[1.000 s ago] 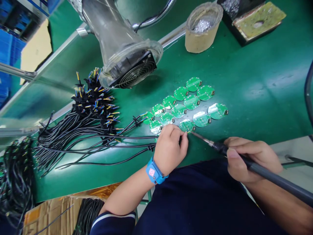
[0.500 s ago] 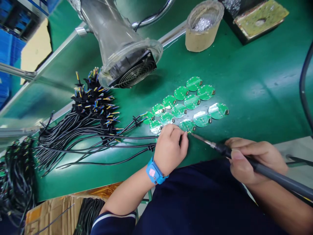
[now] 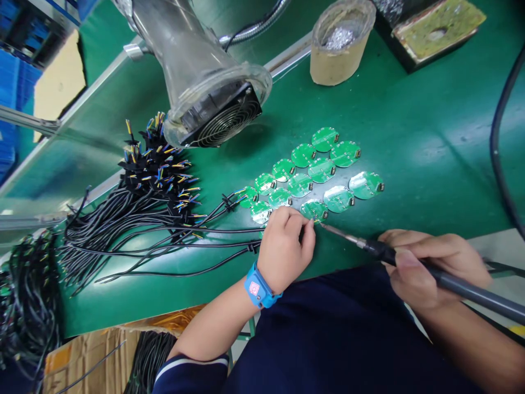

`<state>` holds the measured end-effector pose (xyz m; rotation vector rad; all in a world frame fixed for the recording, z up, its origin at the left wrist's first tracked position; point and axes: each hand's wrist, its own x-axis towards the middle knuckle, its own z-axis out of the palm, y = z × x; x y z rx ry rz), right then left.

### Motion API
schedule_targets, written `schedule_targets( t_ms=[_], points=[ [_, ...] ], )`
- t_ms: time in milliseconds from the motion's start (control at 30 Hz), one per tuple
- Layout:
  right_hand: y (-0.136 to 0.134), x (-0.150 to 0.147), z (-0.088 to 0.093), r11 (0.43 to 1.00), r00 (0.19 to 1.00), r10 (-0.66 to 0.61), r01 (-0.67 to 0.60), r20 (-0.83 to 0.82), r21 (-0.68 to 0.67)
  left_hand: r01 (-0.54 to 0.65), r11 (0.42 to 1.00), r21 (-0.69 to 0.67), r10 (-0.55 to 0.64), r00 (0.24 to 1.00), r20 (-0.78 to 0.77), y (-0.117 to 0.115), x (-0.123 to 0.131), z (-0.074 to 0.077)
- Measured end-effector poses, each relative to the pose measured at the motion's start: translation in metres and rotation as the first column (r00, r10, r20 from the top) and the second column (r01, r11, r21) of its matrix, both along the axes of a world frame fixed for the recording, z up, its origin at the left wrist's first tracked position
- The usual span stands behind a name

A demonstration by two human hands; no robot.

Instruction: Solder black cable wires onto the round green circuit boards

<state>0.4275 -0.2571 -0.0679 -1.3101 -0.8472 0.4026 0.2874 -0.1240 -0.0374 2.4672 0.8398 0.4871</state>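
My right hand [image 3: 435, 268] is wrapped round a soldering iron [image 3: 379, 251], whose tip touches or nearly touches the lower edge of a round green circuit board [image 3: 314, 210]. At that same edge the fingers of my left hand [image 3: 287, 238] are pinched together on the wire end of a black cable [image 3: 229, 244]; most of the wires are hidden under the hand. A blue wrist strap [image 3: 259, 287] circles my left wrist. Several more round green boards [image 3: 322, 171] lie in slanting rows just beyond, and a cable's coloured wires meet the leftmost one [image 3: 249, 197].
A bundle of black cables [image 3: 123, 213] with bare coloured wire ends lies at left. Above it hangs a fume duct with a fan [image 3: 227, 117]. Behind the boards stand a tan cup [image 3: 336, 63] of silvery bits and a yellow sponge [image 3: 441, 32]. A dark cord [image 3: 497, 142] loops at right.
My right hand and the soldering iron's handle have shifted slightly right and down, while the tip stays near the same board edge. My left hand has barely moved.
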Motion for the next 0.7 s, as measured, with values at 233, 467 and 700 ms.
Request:
schedule_targets(
  t_ms=[233,467,700],
  points=[
    [-0.007,0.009,-0.007,0.979,0.983,0.041,-0.005,0.176,-0.203,-0.020,1.000,-0.013,0.020,1.000,-0.012,0.000,0.000,0.000],
    [0.004,0.002,0.004,0.985,0.934,0.064,-0.002,0.351,-0.173,-0.041,0.999,-0.016,0.041,0.999,-0.003,0.000,0.003,0.000],
    [0.008,0.004,0.002,0.986,0.895,0.162,-0.134,0.415,-0.095,-0.069,0.998,0.009,0.069,0.996,-0.048,-0.001,0.007,0.001]
  ],
)
